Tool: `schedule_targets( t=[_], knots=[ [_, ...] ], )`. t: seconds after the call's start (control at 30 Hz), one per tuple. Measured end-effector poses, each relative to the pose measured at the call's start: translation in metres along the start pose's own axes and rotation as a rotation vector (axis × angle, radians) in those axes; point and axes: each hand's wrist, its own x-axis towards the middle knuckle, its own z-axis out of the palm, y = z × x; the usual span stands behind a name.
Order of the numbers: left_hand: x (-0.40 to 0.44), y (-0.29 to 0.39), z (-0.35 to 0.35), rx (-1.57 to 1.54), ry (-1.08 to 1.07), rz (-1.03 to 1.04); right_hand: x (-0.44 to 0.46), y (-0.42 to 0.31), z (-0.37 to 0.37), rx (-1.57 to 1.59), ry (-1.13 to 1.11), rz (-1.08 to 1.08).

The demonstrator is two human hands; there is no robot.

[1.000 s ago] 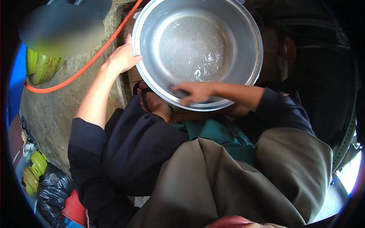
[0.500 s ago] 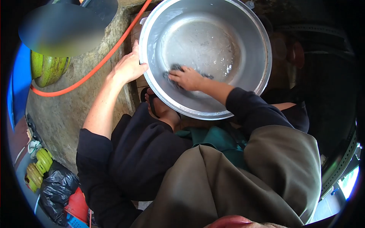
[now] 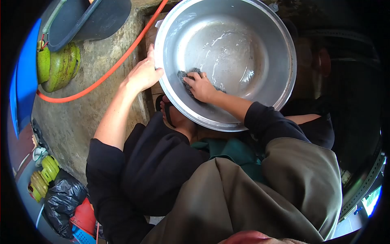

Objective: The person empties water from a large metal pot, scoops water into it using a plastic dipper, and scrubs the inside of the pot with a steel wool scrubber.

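Observation:
A large round metal pot [image 3: 280,61] stands in front of me, its inside wet, with water streaks across the bottom. My left hand [image 3: 143,76] grips its left rim, thumb on the near side; the fingers beyond the rim are partly hidden. Inside the pot, my right hand [image 3: 202,87] presses a dark grey scouring pad [image 3: 183,77] against the lower left, where the wall meets the bottom. Its fingers are bent over the pad and cover most of it.
An orange hose [image 3: 109,78] curves over the concrete floor on the left. Beyond it are a black tub [image 3: 109,20] and a green gas cylinder [image 3: 61,69]. A black plastic bag [image 3: 65,197] lies at lower left. My sandalled foot [image 3: 174,116] is close below the pot.
The whole view has shifted slightly, putting the pot a little further right. My right hand and the pad have moved slightly along the pot's inside. The water streaks on the bottom have spread.

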Motion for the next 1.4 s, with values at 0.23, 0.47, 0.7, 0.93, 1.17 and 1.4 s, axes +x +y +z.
schedule_targets(
  t=[0.23, 0.47, 0.7, 0.93, 1.17, 1.4],
  knots=[
    [0.004, -0.005, -0.001, 0.054, -0.033, -0.012, 0.018, -0.067, -0.077, 0.868, 0.042, 0.184],
    [0.008, -0.010, -0.002, 0.093, -0.060, 0.007, 0.121, -0.058, -0.104, 0.648, 0.596, 0.160],
    [0.007, -0.010, -0.004, 0.035, -0.016, 0.101, 0.074, -0.060, -0.053, 0.678, 0.261, 0.148],
    [-0.002, -0.003, 0.000, 0.036, -0.010, 0.050, 0.211, 0.038, -0.117, 0.853, 0.622, 0.595],
    [-0.001, 0.003, -0.007, -0.016, -0.080, -0.028, 0.206, 0.052, -0.113, 0.848, 0.867, 0.558],
    [0.000, -0.003, -0.001, 0.018, -0.012, 0.043, 0.027, -0.022, -0.073, 0.563, -0.605, 0.274]
  ],
)
